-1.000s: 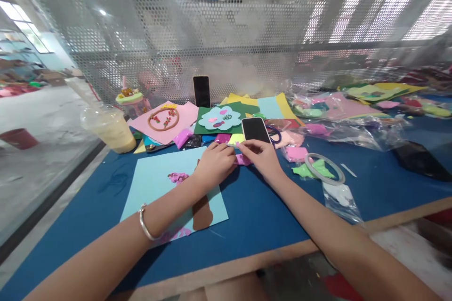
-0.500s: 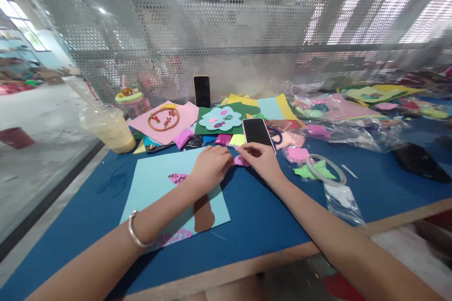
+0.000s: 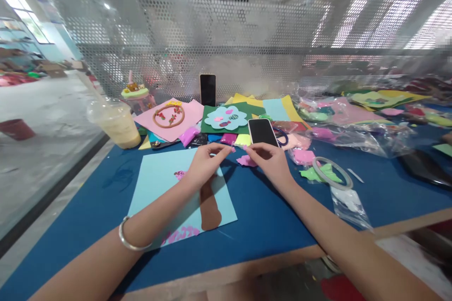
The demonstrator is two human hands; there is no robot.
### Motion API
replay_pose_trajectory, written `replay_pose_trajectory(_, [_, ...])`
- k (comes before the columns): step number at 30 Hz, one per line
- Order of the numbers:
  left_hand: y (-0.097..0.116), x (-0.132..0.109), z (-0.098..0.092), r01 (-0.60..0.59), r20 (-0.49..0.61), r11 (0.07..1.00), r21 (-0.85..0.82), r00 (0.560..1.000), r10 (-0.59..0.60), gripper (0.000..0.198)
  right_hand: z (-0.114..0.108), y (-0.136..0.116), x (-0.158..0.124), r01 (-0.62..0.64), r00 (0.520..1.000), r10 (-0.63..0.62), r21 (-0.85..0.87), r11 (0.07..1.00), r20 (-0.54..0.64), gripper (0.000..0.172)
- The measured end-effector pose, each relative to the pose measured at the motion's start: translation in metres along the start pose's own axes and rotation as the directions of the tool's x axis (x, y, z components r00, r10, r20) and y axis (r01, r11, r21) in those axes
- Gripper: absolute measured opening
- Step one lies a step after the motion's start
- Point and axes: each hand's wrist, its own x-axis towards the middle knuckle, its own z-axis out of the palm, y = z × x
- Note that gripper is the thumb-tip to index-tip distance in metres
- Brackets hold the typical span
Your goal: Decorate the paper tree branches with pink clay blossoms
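My left hand is closed, pinching a small bit of pink clay above the right edge of a light blue sheet. A brown trunk shape and pink clay pieces lie on that sheet, partly covered by my left arm. Just right of it, my right hand pinches another small pink piece. Below those fingertips a flat pink clay lump rests on the blue table. A white-rimmed phone lies behind my right hand.
A drink cup stands at the left, and an upright phone leans at the back. Coloured papers and clay packets lie along the mesh panel. At the right are a grey tape ring, green clay and a black object.
My left hand has turned and drawn its fingertips away from the pink lump, showing a pink bit between them. The view has shifted slightly. A bit of a person's hand now shows at far right.
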Motion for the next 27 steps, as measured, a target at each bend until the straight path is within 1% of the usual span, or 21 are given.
replay_pose_trajectory(5, [0.006,-0.005,0.003,0.075,0.019,0.983,-0.165,0.997,-0.073,0.019,0.0,-0.004,-0.004,0.084,0.996,-0.083,-0.028,0.996,0.031,0.022])
replay_pose_trajectory(9, [0.009,-0.008,0.005,0.128,0.038,0.962,-0.241,0.992,-0.123,0.02,0.0,-0.009,-0.007,0.179,0.983,-0.175,-0.059,0.982,0.056,0.014])
replay_pose_trajectory(13, [0.012,-0.01,0.005,0.19,0.061,0.938,-0.29,0.982,-0.18,0.021,0.0,-0.011,-0.01,0.229,0.973,-0.225,-0.077,0.97,0.056,0.01])
replay_pose_trajectory(17, [0.014,-0.01,0.006,0.25,0.097,0.907,-0.339,0.968,-0.231,0.021,0.001,-0.011,-0.01,0.243,0.97,-0.239,-0.098,0.965,0.052,0.01])
replay_pose_trajectory(21, [0.013,-0.011,0.007,0.267,0.114,0.895,-0.358,0.964,-0.242,0.021,0.001,-0.011,-0.009,0.245,0.969,-0.24,-0.11,0.963,0.057,0.011])
replay_pose_trajectory(27, [0.013,-0.015,0.009,0.291,0.117,0.874,-0.39,0.957,-0.267,0.022,0.002,-0.01,-0.01,0.173,0.985,-0.171,-0.098,0.98,0.03,0.014])
